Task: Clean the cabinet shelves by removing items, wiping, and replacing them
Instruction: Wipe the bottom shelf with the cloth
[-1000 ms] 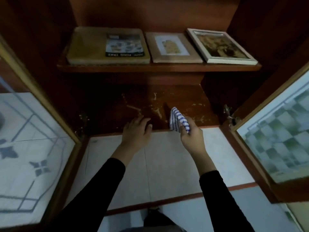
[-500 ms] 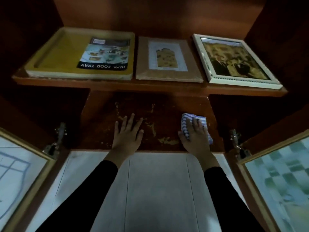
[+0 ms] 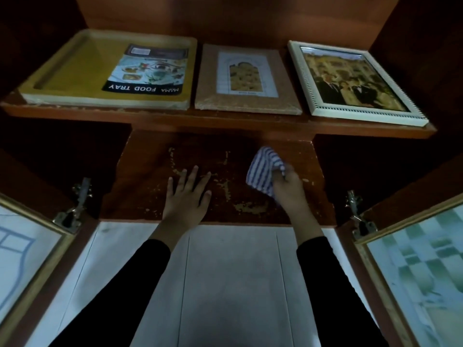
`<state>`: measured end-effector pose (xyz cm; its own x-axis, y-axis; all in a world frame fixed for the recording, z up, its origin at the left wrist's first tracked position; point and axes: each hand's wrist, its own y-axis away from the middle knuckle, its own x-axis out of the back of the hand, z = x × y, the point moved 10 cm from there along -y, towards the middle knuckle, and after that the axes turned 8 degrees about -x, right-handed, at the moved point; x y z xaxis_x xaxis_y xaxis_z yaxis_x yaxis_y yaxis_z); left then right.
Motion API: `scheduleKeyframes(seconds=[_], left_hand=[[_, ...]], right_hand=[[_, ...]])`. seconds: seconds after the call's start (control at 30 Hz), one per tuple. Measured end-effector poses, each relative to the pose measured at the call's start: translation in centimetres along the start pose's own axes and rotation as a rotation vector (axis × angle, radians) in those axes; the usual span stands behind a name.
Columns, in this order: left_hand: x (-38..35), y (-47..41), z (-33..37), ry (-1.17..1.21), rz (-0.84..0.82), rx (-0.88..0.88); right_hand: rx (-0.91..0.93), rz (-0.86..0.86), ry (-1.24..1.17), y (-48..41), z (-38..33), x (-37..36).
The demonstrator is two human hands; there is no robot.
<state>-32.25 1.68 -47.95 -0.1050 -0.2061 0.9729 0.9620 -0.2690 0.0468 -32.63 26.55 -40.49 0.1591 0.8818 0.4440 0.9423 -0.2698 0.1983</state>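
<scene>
While the left hand point(image 3: 186, 199) lies flat on the lower shelf point(image 3: 140, 186), the right hand point(image 3: 290, 194) grips a striped cloth point(image 3: 264, 170)

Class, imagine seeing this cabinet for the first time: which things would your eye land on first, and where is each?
The blue-and-white striped cloth, gripped by the right hand over the scuffed lower shelf, stands out against the dark wood, with the left hand flat beside it. On the upper shelf lie a yellow food tray at left, a brown frame in the middle and a white-framed photo at right.
</scene>
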Motion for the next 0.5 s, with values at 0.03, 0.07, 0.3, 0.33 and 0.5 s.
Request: scheduleKeyframes(seconds=[0.03, 0.07, 0.3, 0.33, 0.5], left_hand=[[0.0, 0.0, 0.0, -0.001, -0.002, -0.001], [-0.1, 0.0, 0.0, -0.003, -0.004, -0.001], [-0.1, -0.1, 0.0, -0.019, -0.006, -0.002], [-0.1, -0.1, 0.0, -0.017, 0.001, -0.002], [0.0, -0.1, 0.0, -0.011, -0.003, 0.014]], right_hand=[[0.014, 0.059, -0.029, 0.1, -0.5, 1.2], [0.048, 0.113, -0.037, 0.3, -1.2, 2.2], [0.385, -0.001, 0.312, 1.5, -1.8, -3.2], [0.4, -0.059, 0.425, 1.8, -0.6, -5.2], [0.498, -0.05, 0.694, 3.1, 0.5, -8.0]])
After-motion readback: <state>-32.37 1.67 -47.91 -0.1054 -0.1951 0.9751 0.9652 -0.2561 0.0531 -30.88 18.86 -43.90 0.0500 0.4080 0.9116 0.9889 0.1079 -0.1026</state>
